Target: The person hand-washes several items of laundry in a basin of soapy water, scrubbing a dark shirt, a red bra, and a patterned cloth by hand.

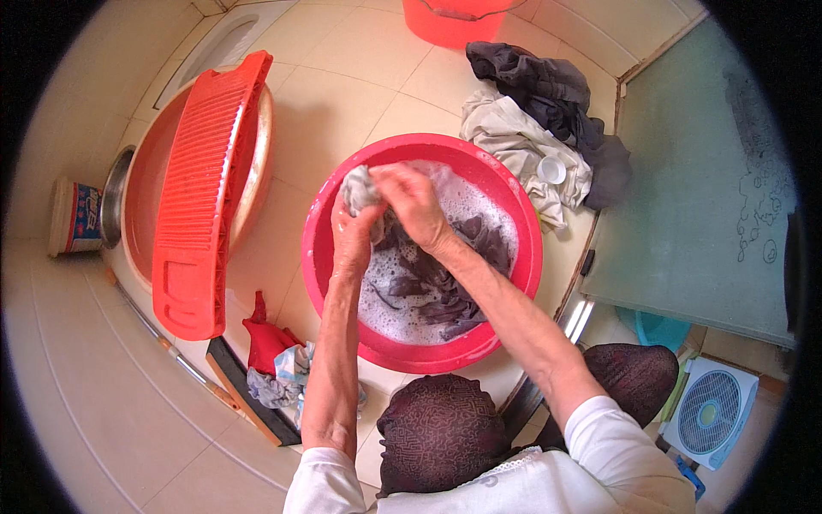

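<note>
My left hand (354, 225) grips a bunched, wet, light grey cloth (359, 189) above the far left part of a pink-red plastic basin (424, 365). My right hand (411, 202) is beside it, its blurred fingers reaching over to the top of the cloth; whether they grip it is unclear. More of the cloth hangs below my left hand, partly hidden by both hands. Under my arms the basin holds foamy suds (392, 321) and soaked dark garments (469, 283).
A red plastic washboard (199, 193) lies across a large pale-rimmed basin (264, 173) at left. White clothes (504, 132) with a small white cup (551, 169), dark clothes (539, 77) and a red bucket (449, 22) are beyond. A long-handled squeegee (247, 395) lies near small clothes (270, 340). A glass door (681, 180) stands right.
</note>
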A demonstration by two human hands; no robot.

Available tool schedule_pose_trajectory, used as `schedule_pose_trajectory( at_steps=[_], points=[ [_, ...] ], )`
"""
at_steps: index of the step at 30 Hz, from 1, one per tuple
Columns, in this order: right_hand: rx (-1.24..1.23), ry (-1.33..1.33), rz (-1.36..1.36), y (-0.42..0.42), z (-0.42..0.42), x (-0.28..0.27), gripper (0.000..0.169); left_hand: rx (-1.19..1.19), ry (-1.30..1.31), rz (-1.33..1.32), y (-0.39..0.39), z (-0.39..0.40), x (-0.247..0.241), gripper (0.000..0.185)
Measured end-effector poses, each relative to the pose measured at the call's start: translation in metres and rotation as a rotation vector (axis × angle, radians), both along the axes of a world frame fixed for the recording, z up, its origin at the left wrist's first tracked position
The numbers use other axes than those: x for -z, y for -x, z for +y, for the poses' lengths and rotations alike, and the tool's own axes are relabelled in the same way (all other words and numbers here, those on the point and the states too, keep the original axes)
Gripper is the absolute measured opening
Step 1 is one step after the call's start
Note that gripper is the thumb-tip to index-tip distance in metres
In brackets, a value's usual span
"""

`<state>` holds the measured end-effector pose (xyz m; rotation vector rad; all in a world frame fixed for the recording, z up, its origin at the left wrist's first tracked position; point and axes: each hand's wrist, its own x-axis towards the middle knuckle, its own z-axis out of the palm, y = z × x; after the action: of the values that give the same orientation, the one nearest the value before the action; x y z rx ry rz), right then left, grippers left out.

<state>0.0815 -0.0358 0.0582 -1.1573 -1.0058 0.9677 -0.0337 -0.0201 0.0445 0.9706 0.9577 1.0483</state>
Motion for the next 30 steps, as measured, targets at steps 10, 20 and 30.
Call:
schedule_pose_trajectory(
  at_steps=[10, 20, 30],
  points=[
    [-0.178, 0.354, 1.186, 0.011, -0.026, 0.058, 0.067, -0.188, 0.226, -0.43, -0.016, -0.01, 0.001, 0.009],
    [-0.354, 0.495, 0.854, 0.008, -0.043, 0.014, 0.032, 0.218, -0.245, 0.955, 0.008, -0.017, 0.002, 0.061],
    [-0.835, 0.777, 0.863, -0.013, -0.049, -0.012, 0.01, 0.565, 0.063, -0.39, 0.017, -0.004, -0.028, 0.087]
  ],
)
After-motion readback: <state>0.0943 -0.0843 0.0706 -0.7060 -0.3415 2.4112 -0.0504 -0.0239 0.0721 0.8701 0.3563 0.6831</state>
